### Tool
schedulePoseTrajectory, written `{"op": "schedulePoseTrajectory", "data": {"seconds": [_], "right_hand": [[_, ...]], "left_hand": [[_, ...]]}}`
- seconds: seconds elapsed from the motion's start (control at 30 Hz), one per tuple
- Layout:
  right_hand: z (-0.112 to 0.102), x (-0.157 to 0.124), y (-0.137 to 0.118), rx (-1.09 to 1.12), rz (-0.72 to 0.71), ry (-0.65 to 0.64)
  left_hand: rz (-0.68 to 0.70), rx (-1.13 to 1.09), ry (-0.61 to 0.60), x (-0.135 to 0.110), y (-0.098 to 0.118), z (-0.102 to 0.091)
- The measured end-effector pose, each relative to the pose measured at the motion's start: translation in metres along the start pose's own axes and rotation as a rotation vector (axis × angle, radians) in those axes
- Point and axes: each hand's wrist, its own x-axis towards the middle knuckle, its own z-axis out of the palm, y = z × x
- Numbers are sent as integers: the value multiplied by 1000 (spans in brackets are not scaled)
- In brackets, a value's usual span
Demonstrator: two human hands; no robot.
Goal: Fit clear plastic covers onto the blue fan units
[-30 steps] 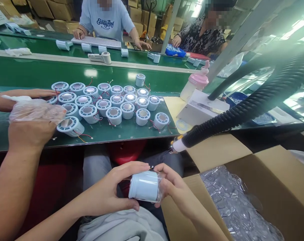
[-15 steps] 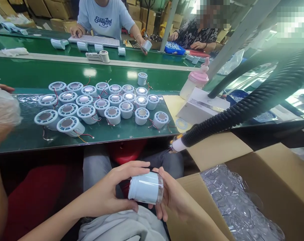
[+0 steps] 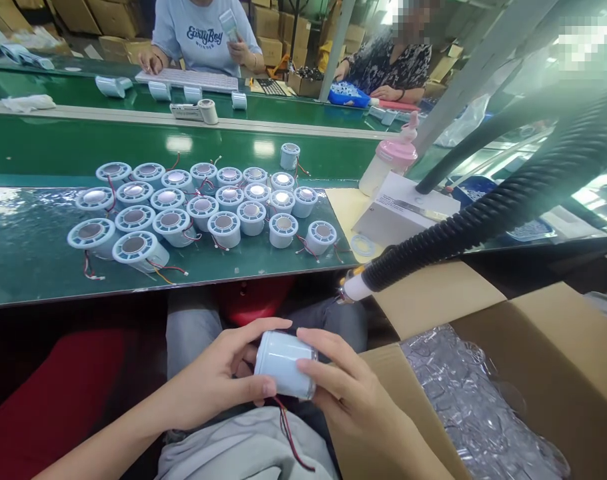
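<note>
Above my lap I hold a light blue cylindrical housing (image 3: 283, 363) lying on its side, a clear rim at its right end. My left hand (image 3: 223, 377) grips the left end, thumb below and fingers over the top. The fingers of my right hand (image 3: 343, 373) wrap the right end with the clear rim. Red and black wires (image 3: 289, 433) dangle from the housing onto my clothing. On the green bench (image 3: 38, 260) ahead stand several similar light blue housings (image 3: 224, 230) with round grey tops and thin wires.
At my right an open cardboard box (image 3: 548, 320) holds clear plastic parts (image 3: 473, 393). A black corrugated hose (image 3: 433, 243) slants over the bench's right side, near a pink-topped bottle (image 3: 388, 163) and a white box (image 3: 403, 210). Two people sit across the green conveyor (image 3: 133, 143).
My right fingers have shifted over the housing's front, and its wires now hang in view. A neighbour's arm at the left has gone. The person opposite has raised a light blue part.
</note>
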Motion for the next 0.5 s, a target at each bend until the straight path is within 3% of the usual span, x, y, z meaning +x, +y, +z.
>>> {"op": "schedulePoseTrajectory", "data": {"seconds": [0.07,0.13,0.2,0.27,0.4,0.5], "right_hand": [[-2,1,-3,175,166,-3],[-1,1,-5,487,400,32],[0,1,-7,729,531,79],[0,2,-8,750,550,98],[2,4,-6,574,535,91],[10,3,-7,607,642,112]], "left_hand": [[30,91,-7,-1,1,-2],[75,177,-20,-2,2,-3],[84,164,-50,-3,2,-4],[53,73,-75,-2,2,-4],[-21,-15,-85,5,-6,-4],[-51,-30,-96,12,-16,-3]]}}
